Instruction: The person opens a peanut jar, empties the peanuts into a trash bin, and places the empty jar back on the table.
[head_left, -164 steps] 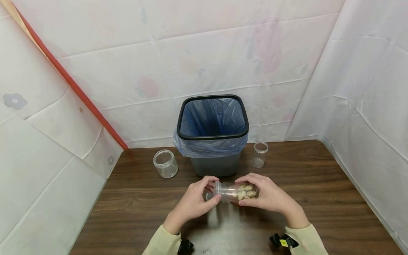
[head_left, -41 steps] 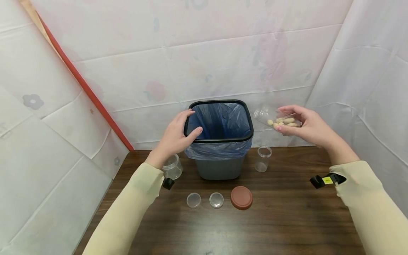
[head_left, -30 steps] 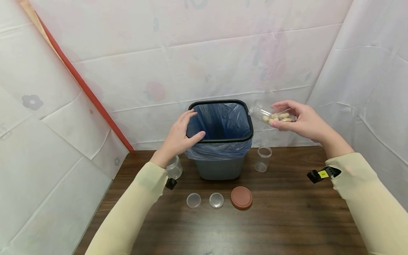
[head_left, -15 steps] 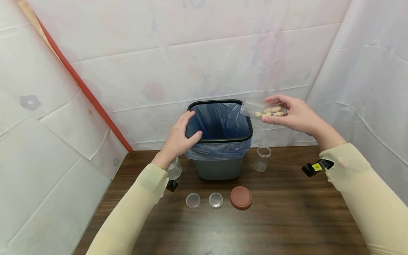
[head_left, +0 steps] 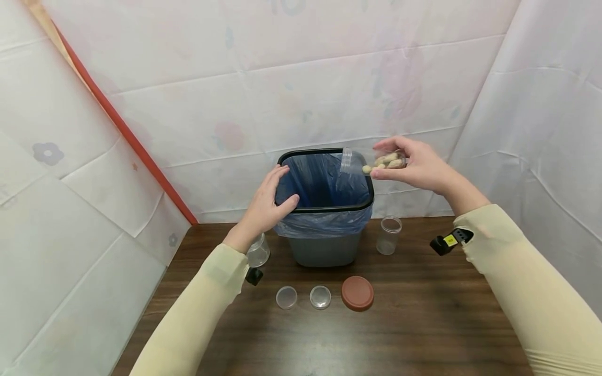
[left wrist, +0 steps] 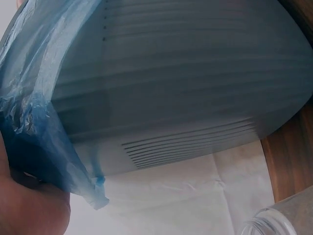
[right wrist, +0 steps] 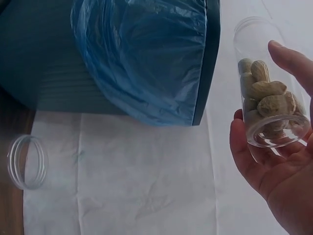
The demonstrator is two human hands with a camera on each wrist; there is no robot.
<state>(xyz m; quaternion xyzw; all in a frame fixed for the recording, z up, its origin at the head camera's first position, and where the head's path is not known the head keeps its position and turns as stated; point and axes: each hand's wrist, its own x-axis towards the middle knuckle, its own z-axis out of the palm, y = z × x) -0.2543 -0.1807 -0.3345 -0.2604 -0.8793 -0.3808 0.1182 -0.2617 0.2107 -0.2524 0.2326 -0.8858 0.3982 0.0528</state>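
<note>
My right hand (head_left: 414, 164) grips a clear plastic jar (head_left: 357, 159) around its base end. The jar lies nearly level, its uncapped mouth pointing left over the right part of the trash can's opening. Several unshelled peanuts (right wrist: 266, 93) lie inside it, one nearer the mouth than the others. The trash can (head_left: 324, 250) is grey with a black rim and a blue bag (right wrist: 142, 54) folded over its edge. At its left rim, my left hand (head_left: 263, 206) holds the edge, fingers and thumb over it; the left wrist view shows the thumb (left wrist: 34, 208) against the bag.
An uncapped clear jar (head_left: 388, 237) stands right of the can; another clear jar (head_left: 258, 253) stands left, partly behind my left wrist. In front lie two clear lids (head_left: 286, 297) and a reddish-brown lid (head_left: 357, 293). A white cloth (head_left: 188, 115) hangs close behind the table (head_left: 404, 334).
Earlier, both hands were at the jar on the table. Since then the right hand has raised it and moved it left over the can's rim, levelling it. The left hand has stayed at the rim lately.
</note>
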